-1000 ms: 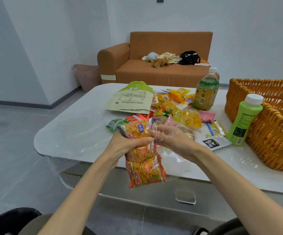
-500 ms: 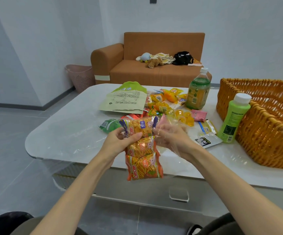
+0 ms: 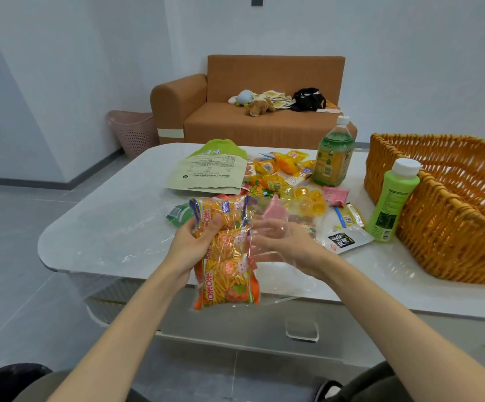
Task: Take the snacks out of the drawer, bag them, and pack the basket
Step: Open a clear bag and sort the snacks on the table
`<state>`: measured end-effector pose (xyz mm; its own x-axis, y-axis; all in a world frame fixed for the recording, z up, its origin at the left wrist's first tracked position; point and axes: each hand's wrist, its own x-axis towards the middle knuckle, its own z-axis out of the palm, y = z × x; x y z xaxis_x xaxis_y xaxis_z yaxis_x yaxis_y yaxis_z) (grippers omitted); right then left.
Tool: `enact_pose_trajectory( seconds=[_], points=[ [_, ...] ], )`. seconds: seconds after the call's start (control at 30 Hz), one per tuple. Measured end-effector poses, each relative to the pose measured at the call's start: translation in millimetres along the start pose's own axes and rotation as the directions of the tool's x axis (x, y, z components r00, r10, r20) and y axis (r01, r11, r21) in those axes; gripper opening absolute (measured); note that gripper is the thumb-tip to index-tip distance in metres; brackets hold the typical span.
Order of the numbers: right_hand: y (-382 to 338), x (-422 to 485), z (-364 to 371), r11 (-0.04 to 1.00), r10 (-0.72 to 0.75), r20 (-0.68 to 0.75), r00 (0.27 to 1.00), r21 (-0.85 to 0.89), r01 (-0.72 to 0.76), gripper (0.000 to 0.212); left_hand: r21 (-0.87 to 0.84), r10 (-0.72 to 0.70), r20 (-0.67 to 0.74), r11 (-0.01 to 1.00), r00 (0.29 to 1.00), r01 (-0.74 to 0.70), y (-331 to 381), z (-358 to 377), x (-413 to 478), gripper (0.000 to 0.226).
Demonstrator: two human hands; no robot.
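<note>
A strip of orange snack packets [image 3: 226, 281] hangs over the table's front edge inside a clear plastic bag [image 3: 267, 250]. My left hand [image 3: 194, 242] grips the upper packets through the film. My right hand [image 3: 286, 242] holds the bag's right side, its fingers under the clear plastic. Loose snacks [image 3: 279, 181] lie in a heap on the white table [image 3: 105, 227] behind my hands. The wicker basket [image 3: 450, 224] stands at the right.
A large beige and green pouch [image 3: 209, 172] lies at the back. A green tea bottle [image 3: 333, 155] and a light green bottle [image 3: 392, 198] stand near the basket. A drawer handle [image 3: 302, 330] shows below the table edge. A sofa [image 3: 252, 111] and a pink bin [image 3: 134, 132] stand behind.
My hands have drawn slightly apart, the right one shifting right with the clear film. The snack strip stays hanging in my left hand.
</note>
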<state>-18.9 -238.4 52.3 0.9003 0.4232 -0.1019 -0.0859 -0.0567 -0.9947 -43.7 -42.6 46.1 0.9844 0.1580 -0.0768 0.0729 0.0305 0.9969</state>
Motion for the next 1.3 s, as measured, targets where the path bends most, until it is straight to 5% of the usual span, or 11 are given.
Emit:
enact_pose_trajectory(
  seconds=[0.13,0.3,0.4,0.47,0.57,0.77,0.9,1.03,1.17,1.3],
  points=[
    [4.7,-0.3,3.7,0.997,-0.024,-0.084,0.996,-0.079,0.017,0.012,-0.119,-0.114,0.068,0.985,0.991,0.122,-2.5,3.9,-1.3,0.084],
    [9.6,-3.1,0.9,0.991,0.051,0.007,0.999,-0.121,-0.049,0.038,-0.018,-0.134,0.109,0.99,0.985,0.137,-11.9,8.6,-8.3,0.065],
    [9.2,-6.4,2.8,0.99,0.072,0.032,0.997,-0.122,-0.068,0.038,-0.058,-0.111,0.03,0.992,0.993,0.113,-16.3,7.3,-11.2,0.035],
    [10.2,-10.7,3.4,0.993,0.068,0.06,0.996,-0.101,-0.062,0.042,-0.081,-0.1,-0.042,0.992,0.994,0.096,-18.1,5.1,-11.5,0.038],
    [18.4,-17.8,9.1,0.953,0.111,0.11,0.988,-0.294,-0.075,0.045,-0.055,-0.083,-0.147,0.996,0.986,0.076,-14.4,-2.5,-9.5,0.05],
    [2.8,-19.1,-14.9,0.966,-0.052,-0.193,0.98,-0.258,0.001,0.021,0.118,-0.055,-0.144,0.99,0.988,0.073,-3.2,-21.2,-6.6,0.056],
    [3.4,-14.2,-38.3,0.852,-0.283,-0.457,0.843,-0.524,0.002,0.01,0.175,-0.095,-0.146,0.977,0.985,0.12,-4.1,-28.2,-4.8,0.052],
    [2.7,5.5,-47.5,0.596,-0.437,-0.327,0.838,-0.803,-0.002,0.027,0.201,-0.17,-0.115,0.961,0.979,0.19,-4.1,-29.4,0.8,0.054],
    [-2.7,34.9,-43.4,0.461,-0.331,-0.233,0.915,-0.885,-0.058,0.051,0.278,-0.187,-0.073,0.939,0.98,0.2,-5.6,-36.8,12.0,0.057],
    [-1.0,58.8,-35.1,0.467,-0.182,-0.285,0.941,-0.867,-0.172,0.036,0.358,-0.166,-0.048,0.918,0.985,0.172,-9.9,-40.3,18.4,0.056]
  ],
)
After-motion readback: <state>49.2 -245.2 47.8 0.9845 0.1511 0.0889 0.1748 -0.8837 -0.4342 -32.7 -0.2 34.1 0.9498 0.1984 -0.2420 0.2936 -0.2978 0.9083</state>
